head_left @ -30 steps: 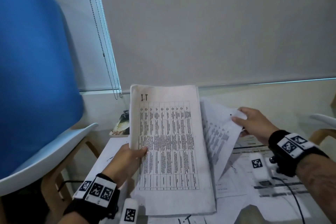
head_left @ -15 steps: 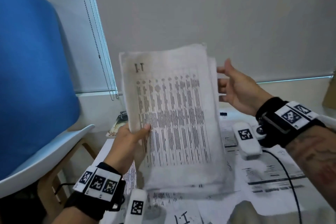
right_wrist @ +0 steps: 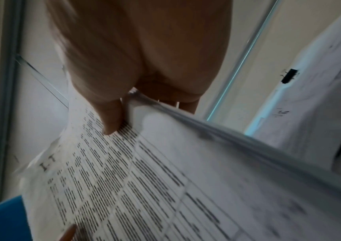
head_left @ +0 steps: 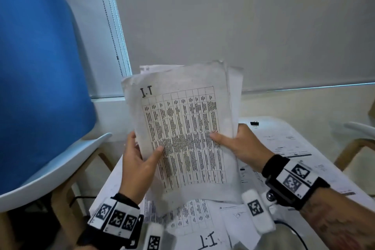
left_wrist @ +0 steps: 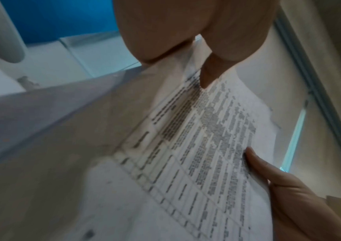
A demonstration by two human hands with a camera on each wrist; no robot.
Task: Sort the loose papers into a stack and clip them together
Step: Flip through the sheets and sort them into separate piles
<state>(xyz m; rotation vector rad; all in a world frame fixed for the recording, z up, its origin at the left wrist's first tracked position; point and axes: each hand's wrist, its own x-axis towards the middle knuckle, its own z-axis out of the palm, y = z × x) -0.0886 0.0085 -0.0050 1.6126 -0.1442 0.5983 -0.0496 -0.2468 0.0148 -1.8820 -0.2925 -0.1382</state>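
I hold a stack of papers [head_left: 182,128] upright above the table; its top sheet bears a printed grid and a handwritten "I.T". My left hand [head_left: 140,160] grips the stack's left edge, thumb on the front. My right hand [head_left: 237,144] grips the right edge, thumb pressed on the grid. Sheets at the back stick out unevenly at the top and right. The left wrist view shows the stack [left_wrist: 196,154] under my left thumb [left_wrist: 208,76]. The right wrist view shows the stack [right_wrist: 145,179] pinched by my right thumb [right_wrist: 110,120]. A black binder clip [head_left: 254,123] [right_wrist: 289,75] lies on the table's far side.
More loose printed sheets [head_left: 294,148] cover the white table [head_left: 269,121], some below the stack near me [head_left: 192,215]. A blue chair [head_left: 36,87] stands close on the left, another chair's edge [head_left: 361,130] at the right. A roller blind and its bead chain [head_left: 113,26] hang behind.
The right hand, free and open half a second ago, has closed on the stack's right edge. The stack has come lower and tilted slightly; the left hand kept its hold.
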